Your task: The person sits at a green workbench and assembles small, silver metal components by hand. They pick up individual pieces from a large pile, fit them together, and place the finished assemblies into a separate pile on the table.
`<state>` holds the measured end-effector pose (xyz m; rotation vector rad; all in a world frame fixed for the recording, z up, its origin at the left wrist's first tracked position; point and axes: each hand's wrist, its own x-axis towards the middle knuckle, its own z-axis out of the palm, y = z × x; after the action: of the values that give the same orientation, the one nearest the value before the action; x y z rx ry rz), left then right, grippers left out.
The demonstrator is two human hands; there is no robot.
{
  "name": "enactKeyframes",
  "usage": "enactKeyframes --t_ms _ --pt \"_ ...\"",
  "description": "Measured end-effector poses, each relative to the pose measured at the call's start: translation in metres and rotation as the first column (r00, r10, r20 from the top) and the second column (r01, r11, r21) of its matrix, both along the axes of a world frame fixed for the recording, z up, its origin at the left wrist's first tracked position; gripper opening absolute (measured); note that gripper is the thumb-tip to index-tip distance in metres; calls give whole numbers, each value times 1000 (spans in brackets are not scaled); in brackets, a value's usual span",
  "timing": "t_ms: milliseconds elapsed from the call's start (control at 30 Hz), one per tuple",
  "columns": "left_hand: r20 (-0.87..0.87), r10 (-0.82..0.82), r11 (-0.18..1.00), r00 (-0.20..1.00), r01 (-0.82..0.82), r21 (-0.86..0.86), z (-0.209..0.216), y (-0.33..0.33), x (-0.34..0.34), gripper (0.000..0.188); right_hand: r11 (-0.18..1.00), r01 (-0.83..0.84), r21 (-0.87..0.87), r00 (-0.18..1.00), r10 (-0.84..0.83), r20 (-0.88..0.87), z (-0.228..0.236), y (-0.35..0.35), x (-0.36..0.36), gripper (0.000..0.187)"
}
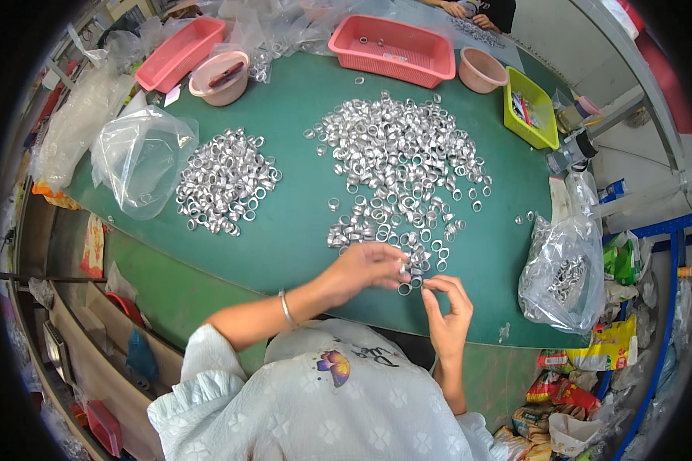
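Small silver metal rings (404, 289) lie at the table's near edge between my two hands. My left hand (365, 269), slightly blurred, has its fingers bent together with a silver ring (402, 269) at the fingertips. To its right, my right hand (450, 303) is curled in a pinch beside the rings; whatever sits between its thumb and finger is too small to make out. Just beyond my hands spreads a large heap of the same rings (400, 142), trailing toward me. A second, smaller heap of rings (227, 180) lies to the left.
The green table (300, 238) carries a clear plastic bag (142, 157) at left. Pink baskets (392, 34), pink bowls (219, 77) and a yellow-green basket (542, 134) line its far side. A bag of rings (565, 276) stands right. Another person's hands (469, 11) work at the far end.
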<state>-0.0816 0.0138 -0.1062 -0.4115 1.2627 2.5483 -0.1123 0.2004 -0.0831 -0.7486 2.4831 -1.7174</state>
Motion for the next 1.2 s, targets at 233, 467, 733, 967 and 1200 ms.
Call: enactKeyframes --t_ms 233,467,733,967,1200 --pt "-491 498 852 715 -509 123 71 -84 -183 46 977 -197 78 980 199 -16 -8 -10 0 12" --pt "-340 -125 938 932 0 -346 32 -24 -95 41 979 47 197 994 -27 -106 -26 17 -20 11" --pt "-203 -123 921 971 36 -387 0 -6 31 31 904 184 387 943 -51 -328 -37 25 -44 31" --pt "-154 -48 939 987 -8 -345 -10 2 44 31 837 212 505 975 -148 -164 -64 13 -50 45" --pt "-203 68 967 977 -114 -226 -2 17 36 35 671 191 -716 578 512 635 -47 15 -21 33"
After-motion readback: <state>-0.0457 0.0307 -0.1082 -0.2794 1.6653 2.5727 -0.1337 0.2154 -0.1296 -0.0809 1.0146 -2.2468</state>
